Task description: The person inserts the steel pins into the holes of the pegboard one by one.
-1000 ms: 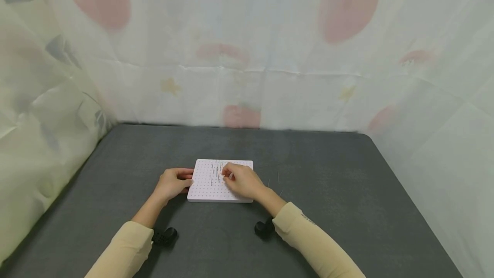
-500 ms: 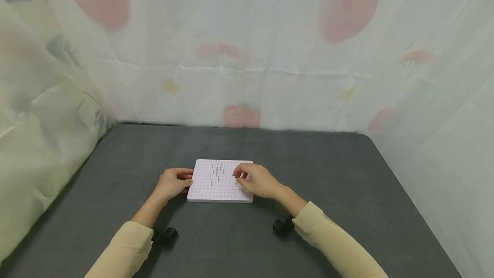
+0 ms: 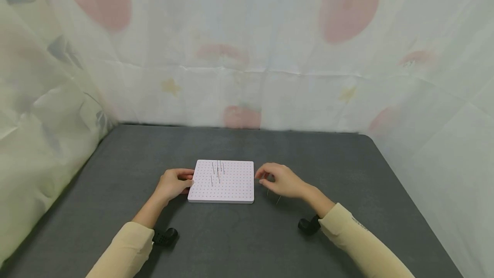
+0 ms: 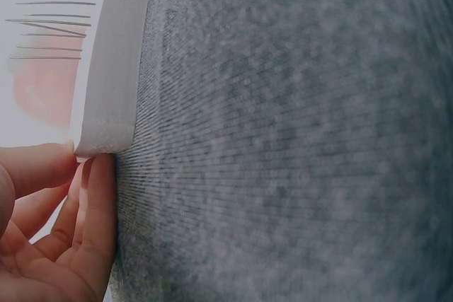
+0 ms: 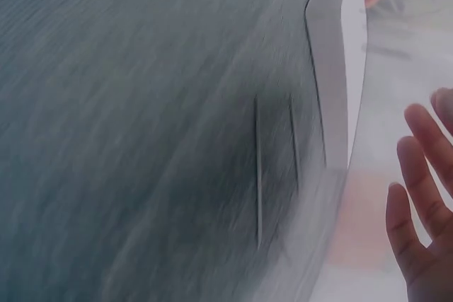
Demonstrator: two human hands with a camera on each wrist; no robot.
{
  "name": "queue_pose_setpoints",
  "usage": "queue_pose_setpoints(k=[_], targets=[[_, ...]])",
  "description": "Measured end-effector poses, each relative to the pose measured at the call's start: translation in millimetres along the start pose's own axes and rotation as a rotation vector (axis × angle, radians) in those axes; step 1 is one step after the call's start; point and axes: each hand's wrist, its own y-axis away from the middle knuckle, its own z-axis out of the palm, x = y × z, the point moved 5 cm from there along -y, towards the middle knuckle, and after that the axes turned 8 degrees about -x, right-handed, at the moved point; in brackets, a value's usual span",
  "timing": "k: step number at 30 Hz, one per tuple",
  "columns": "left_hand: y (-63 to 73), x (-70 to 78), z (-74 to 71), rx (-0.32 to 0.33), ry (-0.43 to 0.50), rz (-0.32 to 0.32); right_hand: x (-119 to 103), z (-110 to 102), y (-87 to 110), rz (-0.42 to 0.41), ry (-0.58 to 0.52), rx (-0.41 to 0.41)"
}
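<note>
A white pegboard (image 3: 231, 190) with a grid of small holes lies on the dark table. Several thin metal pins (image 3: 211, 181) stand upright in its left and back part; the left wrist view shows these pins (image 4: 56, 3) side-on. My left hand (image 3: 172, 183) holds the board's left edge, thumb (image 4: 42, 167) at the top rim and fingers against the side. My right hand (image 3: 281, 180) hovers just right of the board with relaxed, bent fingers and no pin visible in them. Below it, a loose pin (image 5: 258, 175) and another pin (image 5: 295, 143) lie on the table.
The dark grey table (image 3: 328, 170) extends around the board. A white curtain (image 3: 293, 98) with strawberry prints hangs behind and at the sides. A black wrist camera (image 3: 166, 237) sits on the left forearm, and another black camera (image 3: 308, 226) on the right.
My right hand has moved right, from among the standing pins, across the board and out over the table beside the loose pins. The left hand stays at the board's edge.
</note>
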Motion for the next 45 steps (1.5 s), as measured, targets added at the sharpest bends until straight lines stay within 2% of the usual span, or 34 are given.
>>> queue_pose_setpoints(k=[7, 16, 21, 23, 29, 45], targets=[[0.8, 0.2, 0.0, -0.002, -0.006, -0.005, 17, -5, 20.4, 0.033, -0.009, -0.045], [-0.3, -1.2, 0.5, 0.002, -0.003, -0.003, 35, 4, 38.6, 0.072, -0.030, -0.123], [-0.4, -2.0, 1.1, -0.001, -0.002, -0.013, 43, 7, 44.6, 0.040, -0.002, -0.123], [-0.8, -2.3, 1.1, -0.001, -0.002, -0.011, 46, 9, 46.4, 0.022, 0.014, -0.117], [-0.8, -1.6, 1.1, 0.004, -0.005, -0.002, 54, 12, 49.5, 0.049, 0.012, -0.146], [0.3, -0.5, 1.5, 0.006, -0.003, 0.002, 53, 14, 44.5, 0.041, 0.041, -0.187]])
